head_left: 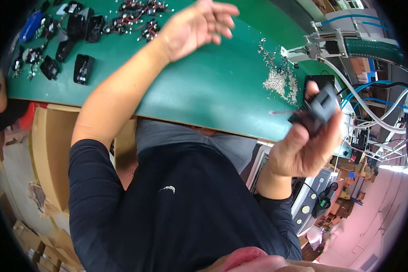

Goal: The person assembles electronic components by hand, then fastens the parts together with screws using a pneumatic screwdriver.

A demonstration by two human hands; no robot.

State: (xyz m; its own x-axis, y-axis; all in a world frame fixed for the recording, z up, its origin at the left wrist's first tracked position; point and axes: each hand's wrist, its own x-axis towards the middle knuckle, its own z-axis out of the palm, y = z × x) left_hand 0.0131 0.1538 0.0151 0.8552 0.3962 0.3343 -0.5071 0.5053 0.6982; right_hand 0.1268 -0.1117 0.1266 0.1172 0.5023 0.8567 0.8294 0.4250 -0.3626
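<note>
My left hand reaches over the far middle of the green table, palm turned partly up. Its fingers are loosely spread, with nothing in them. The nearest things to it are small wired parts with red and black leads. At the right, above the table's front edge, my right hand grips a black plastic housing. Motion smears the housing, so its details are unclear. A thin dark reddish lead sticks out from its left side. Just beyond it lies a pile of small silvery screws.
Black housings, a blue piece and small circuit parts lie at the table's left. A metal arm with a green cylinder and hoses stands at the right. A cardboard box sits below the table. Another person's arm shows at far left.
</note>
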